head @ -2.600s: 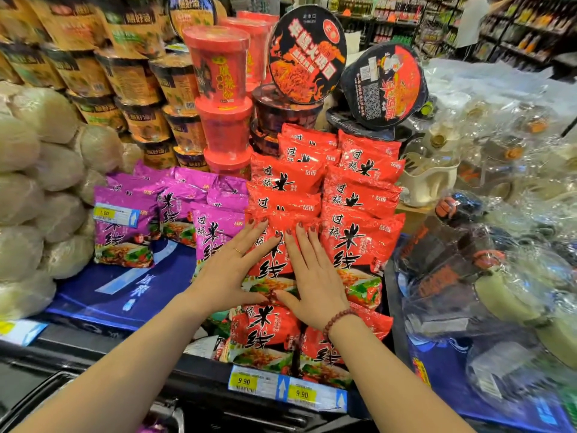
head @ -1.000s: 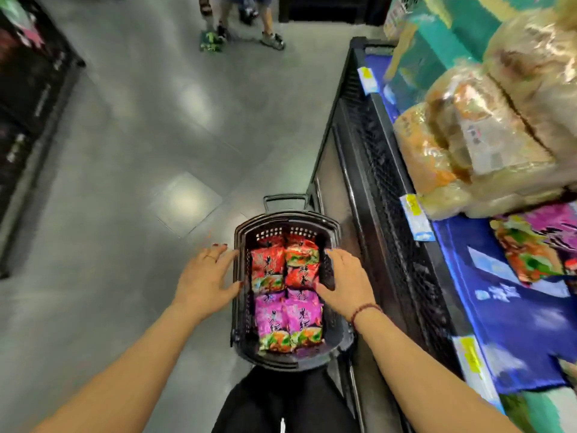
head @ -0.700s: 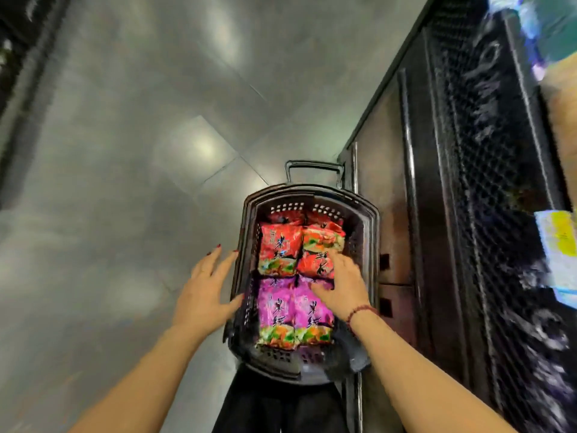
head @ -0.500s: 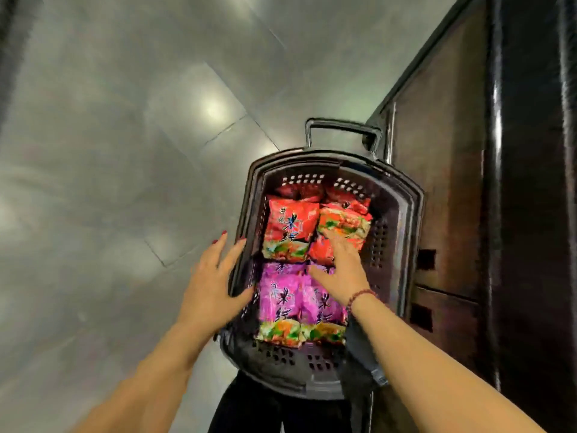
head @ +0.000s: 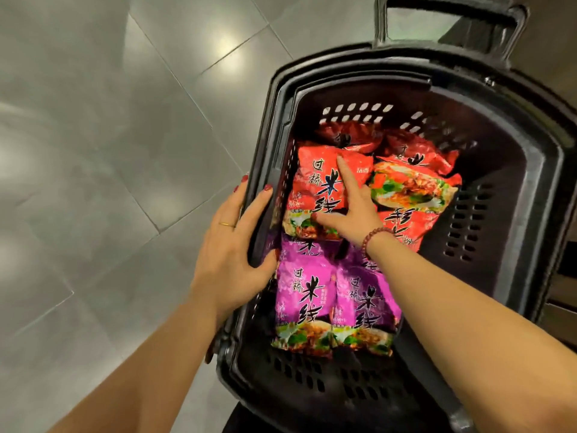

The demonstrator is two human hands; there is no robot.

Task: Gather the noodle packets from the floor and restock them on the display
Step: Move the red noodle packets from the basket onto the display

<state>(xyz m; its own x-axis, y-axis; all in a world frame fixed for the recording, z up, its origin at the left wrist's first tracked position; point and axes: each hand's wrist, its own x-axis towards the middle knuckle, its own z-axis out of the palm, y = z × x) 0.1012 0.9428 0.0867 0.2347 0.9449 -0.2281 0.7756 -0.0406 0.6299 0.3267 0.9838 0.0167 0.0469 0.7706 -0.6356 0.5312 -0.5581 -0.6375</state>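
The grey tiled floor (head: 93, 151) fills the left side, and no loose packets lie on the part of it that shows. Next comes the left hand (head: 231, 245), laid against the left rim of the black basket (head: 530, 170). Its fingers are straight along the rim's outside and its thumb reaches over the edge, steadying rather than clutching.

Inside the basket the noodle packets sit in rows. Two purple packets (head: 306, 301) lie side by side at the near end, with more purple under them. A left red packet (head: 324, 189) lies beyond those, a right red packet (head: 412, 189) beside it, and darker red ones (head: 349, 139) are tucked at the far wall.

The right hand (head: 352, 210) is down on the red row. Its index finger and thumb lie straight on the left red packet, and its other fingers are hidden in the gap between the two red packets, so I cannot tell whether it has a hold yet. The basket's handle (head: 449, 14) stands up at the far end.

As I judge it, the gathering is done, since every packet in view is in the basket. The restocking is only partly done, because a good load of red and purple remains to be carried up. The display shelf itself is out of view.
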